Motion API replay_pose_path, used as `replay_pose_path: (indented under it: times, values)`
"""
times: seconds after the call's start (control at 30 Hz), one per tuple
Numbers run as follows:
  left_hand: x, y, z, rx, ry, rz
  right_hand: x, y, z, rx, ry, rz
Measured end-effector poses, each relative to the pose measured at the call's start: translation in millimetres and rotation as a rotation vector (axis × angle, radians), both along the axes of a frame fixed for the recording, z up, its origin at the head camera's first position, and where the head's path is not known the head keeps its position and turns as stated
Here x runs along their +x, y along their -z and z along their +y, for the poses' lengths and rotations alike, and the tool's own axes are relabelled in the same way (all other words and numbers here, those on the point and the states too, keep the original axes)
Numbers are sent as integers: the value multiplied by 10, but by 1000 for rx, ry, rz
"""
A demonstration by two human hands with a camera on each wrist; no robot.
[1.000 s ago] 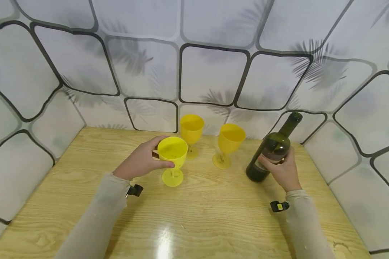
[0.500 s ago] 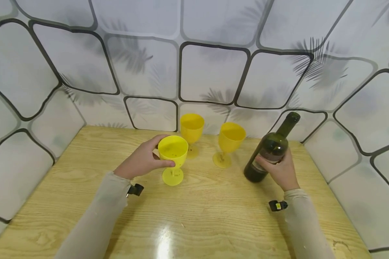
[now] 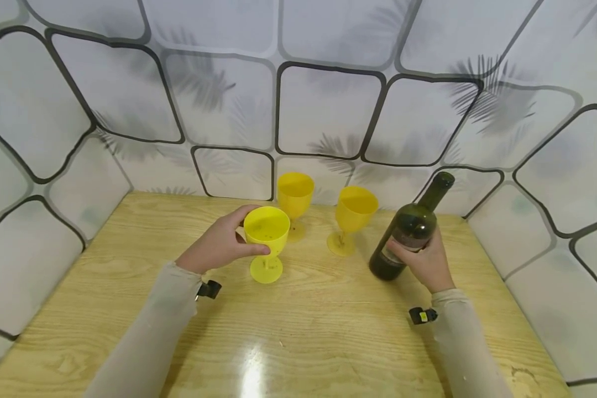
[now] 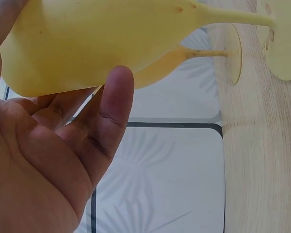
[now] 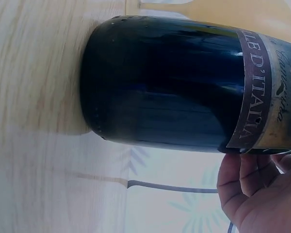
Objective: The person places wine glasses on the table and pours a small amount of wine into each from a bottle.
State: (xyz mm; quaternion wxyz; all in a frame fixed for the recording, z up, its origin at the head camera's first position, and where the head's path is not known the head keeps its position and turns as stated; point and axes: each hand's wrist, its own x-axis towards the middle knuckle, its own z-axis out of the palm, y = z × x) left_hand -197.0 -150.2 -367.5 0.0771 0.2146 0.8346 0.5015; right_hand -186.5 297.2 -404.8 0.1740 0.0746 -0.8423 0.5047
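Note:
My left hand (image 3: 221, 239) holds the bowl of a yellow plastic goblet (image 3: 267, 228), thumb on the near side. The goblet's foot stands on the table, and the left wrist view shows its bowl (image 4: 92, 43) close up against the fingers. On the right, my right hand (image 3: 427, 264) grips a dark green wine bottle (image 3: 412, 224) around its labelled body. The bottle is upright; in the right wrist view its base (image 5: 106, 82) is at the tabletop, though I cannot tell whether it touches.
Two more yellow goblets stand behind, one goblet (image 3: 295, 193) near the back wall and another goblet (image 3: 355, 209) between the held goblet and the bottle. A wood-grain table (image 3: 308, 331) is enclosed by patterned white walls (image 3: 328, 110) at the back and sides.
My right hand and the wine bottle have shifted a little to the left. The left hand and its goblet stay in place, as do the other goblets.

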Motion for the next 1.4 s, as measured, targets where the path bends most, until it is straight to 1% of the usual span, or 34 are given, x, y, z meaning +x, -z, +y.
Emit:
replay_pose_path:
  times: [0.23,0.47,0.57,0.73,1.13,1.4]
  values:
    - [-6,-5,15,-3,8,6,39,-20,-30,43,0,6]
    - [10,-29,7,-9,7,12,96,-35,-110,94,-13,-54]
    - [17,-38,10,-7,7,12,109,-26,-140,116,1,-84]
    - [7,-27,11,23,34,-10,122,-13,-179,134,15,-107]
    - [29,-14,10,38,34,-38,148,-28,-287,154,-45,-99]
    - [33,7,31,53,83,-54,162,-16,-340,185,-58,-85]
